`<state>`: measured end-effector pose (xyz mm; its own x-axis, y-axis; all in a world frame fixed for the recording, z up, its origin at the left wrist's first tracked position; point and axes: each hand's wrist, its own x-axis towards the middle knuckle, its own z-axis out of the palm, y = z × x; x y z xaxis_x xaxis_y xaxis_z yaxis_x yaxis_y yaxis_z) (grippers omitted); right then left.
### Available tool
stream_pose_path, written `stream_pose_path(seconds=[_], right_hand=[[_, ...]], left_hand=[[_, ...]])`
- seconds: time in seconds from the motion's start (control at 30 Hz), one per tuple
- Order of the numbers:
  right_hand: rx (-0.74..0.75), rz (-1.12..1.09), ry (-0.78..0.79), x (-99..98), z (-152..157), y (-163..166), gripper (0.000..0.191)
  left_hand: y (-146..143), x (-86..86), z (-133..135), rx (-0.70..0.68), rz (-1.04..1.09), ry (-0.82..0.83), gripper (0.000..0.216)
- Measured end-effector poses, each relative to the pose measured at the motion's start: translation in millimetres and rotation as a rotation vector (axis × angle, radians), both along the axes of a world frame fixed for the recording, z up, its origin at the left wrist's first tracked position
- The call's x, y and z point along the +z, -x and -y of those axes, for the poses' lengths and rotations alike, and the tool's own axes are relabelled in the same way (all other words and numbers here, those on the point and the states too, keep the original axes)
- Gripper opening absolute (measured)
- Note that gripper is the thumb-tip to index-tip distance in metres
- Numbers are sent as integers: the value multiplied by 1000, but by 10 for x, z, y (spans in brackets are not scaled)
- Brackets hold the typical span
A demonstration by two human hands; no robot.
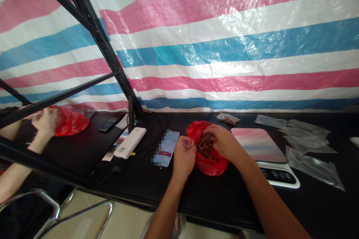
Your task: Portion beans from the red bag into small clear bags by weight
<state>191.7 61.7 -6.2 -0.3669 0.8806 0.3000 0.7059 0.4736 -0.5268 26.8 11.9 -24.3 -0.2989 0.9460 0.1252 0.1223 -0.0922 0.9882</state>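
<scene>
A red plastic bag (212, 168) lies spread on the black table, with a heap of small brown dried pieces (205, 147) in its mouth. My left hand (183, 157) is closed on a small clear plastic bag (188, 142) at the left rim of the red bag. From the right, my right hand (223, 142) reaches into the heap, its fingers curled around some of the brown pieces; the fingertips are partly hidden. Behind the red bag lies a clear packet (228, 119) with similar brown pieces inside.
Right of my right hand stands a white digital scale (259, 145); flat clear bags (305, 134) lie beyond it. A phone (166, 149) and a white power bank (129, 143) are to the left. Past a black metal frame (97, 33), another person's hand (45, 121) touches a red bag (71, 121).
</scene>
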Motion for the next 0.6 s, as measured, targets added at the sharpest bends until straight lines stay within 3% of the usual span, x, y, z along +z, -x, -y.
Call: stream_pose_path(seconds=[0.17, 0.4, 0.6], right_hand=[[2, -9, 50, -3, 58, -12, 51], [-58, 75, -14, 15, 150, 31, 58], [-42, -13, 59, -3, 196, 112, 43]], left_hand=[[-46, -33, -31, 26, 111, 17, 14], [-87, -27, -10, 17, 222, 76, 14], [-92, -15, -1, 0, 276, 124, 16]])
